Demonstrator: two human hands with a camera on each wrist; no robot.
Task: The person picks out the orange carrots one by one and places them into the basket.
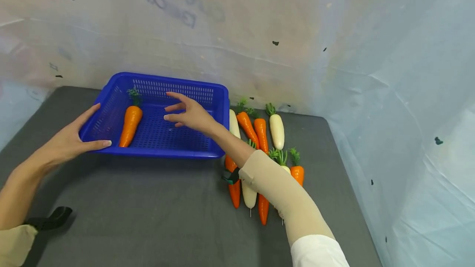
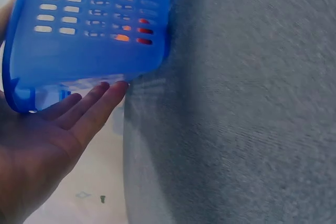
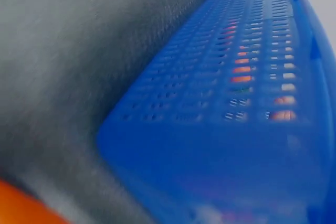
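A blue plastic basket [image 1: 156,152] with slotted walls stands on the dark grey table. At its left front corner my left hand [image 1: 67,143] holds the rim, the thumb along the front edge and the fingers against the left side. The left wrist view shows those fingers [image 2: 97,111] outside the wall. One orange carrot [image 1: 130,125] with a green top lies inside, near the left wall. My right hand [image 1: 194,115] is over the basket, fingers spread and holding nothing. In the right wrist view the basket wall [image 3: 199,145] hides most of that hand.
Right of the basket lies a group of carrots [image 1: 261,131] and white radishes [image 1: 276,131], partly covered by my right forearm. A pale plastic sheet [image 1: 252,24] hangs behind the table and along its right side. A black strap [image 1: 55,217] sticks out by my left wrist.
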